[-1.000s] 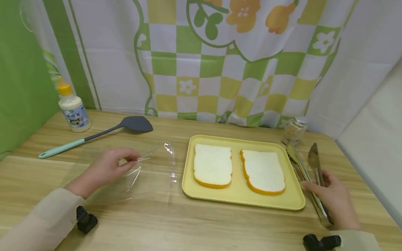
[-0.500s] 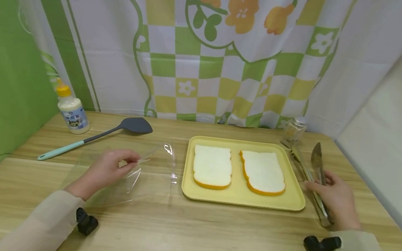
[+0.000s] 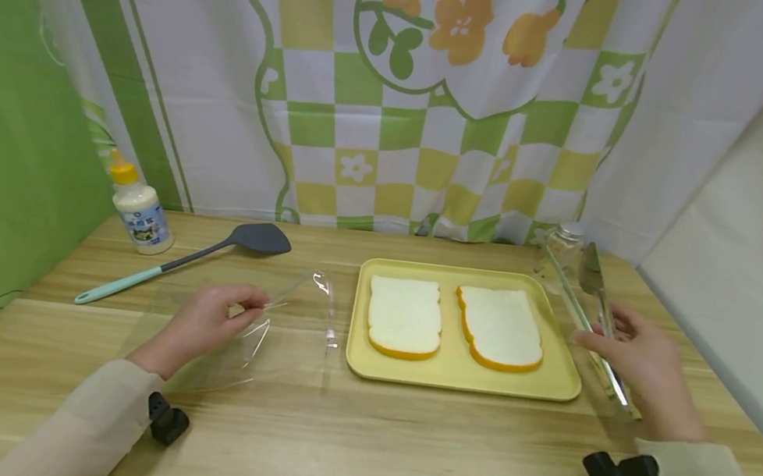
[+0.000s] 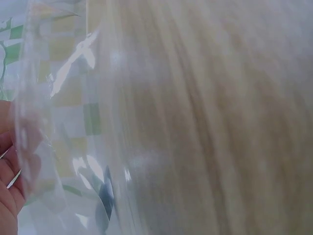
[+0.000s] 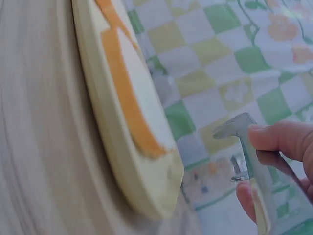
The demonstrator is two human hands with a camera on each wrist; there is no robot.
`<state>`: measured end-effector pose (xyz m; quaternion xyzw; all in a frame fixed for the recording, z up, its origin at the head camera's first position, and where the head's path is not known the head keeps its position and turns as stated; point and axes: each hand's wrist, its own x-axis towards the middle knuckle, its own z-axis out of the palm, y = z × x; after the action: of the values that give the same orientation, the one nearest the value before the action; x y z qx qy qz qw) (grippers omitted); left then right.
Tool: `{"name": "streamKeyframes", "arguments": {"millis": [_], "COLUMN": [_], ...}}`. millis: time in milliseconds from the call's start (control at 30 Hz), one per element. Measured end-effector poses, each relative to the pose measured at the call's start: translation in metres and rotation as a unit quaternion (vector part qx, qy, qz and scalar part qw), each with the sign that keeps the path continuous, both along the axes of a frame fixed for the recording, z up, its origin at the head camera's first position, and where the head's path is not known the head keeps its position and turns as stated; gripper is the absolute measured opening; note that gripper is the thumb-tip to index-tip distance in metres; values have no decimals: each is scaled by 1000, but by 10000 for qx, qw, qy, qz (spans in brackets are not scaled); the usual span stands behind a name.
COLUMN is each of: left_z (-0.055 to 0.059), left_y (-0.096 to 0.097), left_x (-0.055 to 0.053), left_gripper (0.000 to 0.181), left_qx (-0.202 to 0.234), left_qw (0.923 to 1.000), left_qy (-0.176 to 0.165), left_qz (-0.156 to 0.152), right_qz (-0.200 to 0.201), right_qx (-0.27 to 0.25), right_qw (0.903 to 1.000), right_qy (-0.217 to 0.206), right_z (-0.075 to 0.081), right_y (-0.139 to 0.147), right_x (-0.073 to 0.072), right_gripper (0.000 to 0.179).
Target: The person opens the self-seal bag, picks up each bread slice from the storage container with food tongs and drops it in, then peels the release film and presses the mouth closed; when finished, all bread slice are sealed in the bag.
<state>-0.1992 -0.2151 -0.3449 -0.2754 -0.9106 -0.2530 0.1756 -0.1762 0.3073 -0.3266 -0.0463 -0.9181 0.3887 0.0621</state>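
Note:
In the head view my left hand (image 3: 209, 320) pinches a clear plastic bag (image 3: 301, 347) between thumb and fingers, left of the tray. The left wrist view shows the see-through film (image 4: 73, 142) with shiny creases, and the fingers at its left edge. At the tray's right side, my right hand (image 3: 649, 371) holds metal tongs (image 3: 591, 274), thumb on one arm and fingers on the other. Their tips point away, toward the jar. The right wrist view shows the polished tongs (image 5: 250, 152) in the fingers. Two bread slices, one left (image 3: 404, 315) and one right (image 3: 501, 328), lie flat on the yellow tray (image 3: 460, 382).
A glass jar with a silver lid (image 3: 561, 251) stands behind the tongs at the back right. At the back left are a yellow-capped bottle (image 3: 141, 217) and a turner (image 3: 257, 238) with a mint handle. A patterned cloth (image 3: 401, 130) hangs behind the wooden table.
The tongs have risen and turned in my right hand, and that hand has shifted a little right. My left hand and the bag have stayed nearly still.

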Motion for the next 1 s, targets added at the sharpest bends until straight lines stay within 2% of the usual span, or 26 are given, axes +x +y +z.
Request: {"name": "streamKeyframes", "arguments": {"millis": [367, 600, 700, 833, 900, 1000], "left_z": [-2, -3, -3, -2, -2, -2], "left_y": [-1, -2, -3, -2, -2, -2], "left_x": [-4, -5, -5, -4, -3, -2], "left_gripper": [12, 12, 12, 12, 12, 12], "left_qx": [-68, -47, -46, -11, 12, 26], "left_qw": [9999, 9997, 9998, 9999, 9998, 9997], "left_qy": [78, 174, 150, 116, 133, 151], "left_qz": [-58, -149, -143, -119, -138, -172], "right_qz": [567, 975, 1256, 1670, 1783, 1849], "right_qx": [-58, -273, -795, -1682, -1881, -1972], "right_qw": [9981, 9947, 9881, 9681, 9609, 9564], "right_qy": [244, -201, -403, -815, -974, -1111], "right_z": [5, -1, -3, -8, -11, -12], "right_y": [-40, -62, -73, -84, -88, -93], "right_x": [-7, -15, -20, -27, -31, -35], "right_gripper": [74, 72, 70, 66, 64, 59]}}
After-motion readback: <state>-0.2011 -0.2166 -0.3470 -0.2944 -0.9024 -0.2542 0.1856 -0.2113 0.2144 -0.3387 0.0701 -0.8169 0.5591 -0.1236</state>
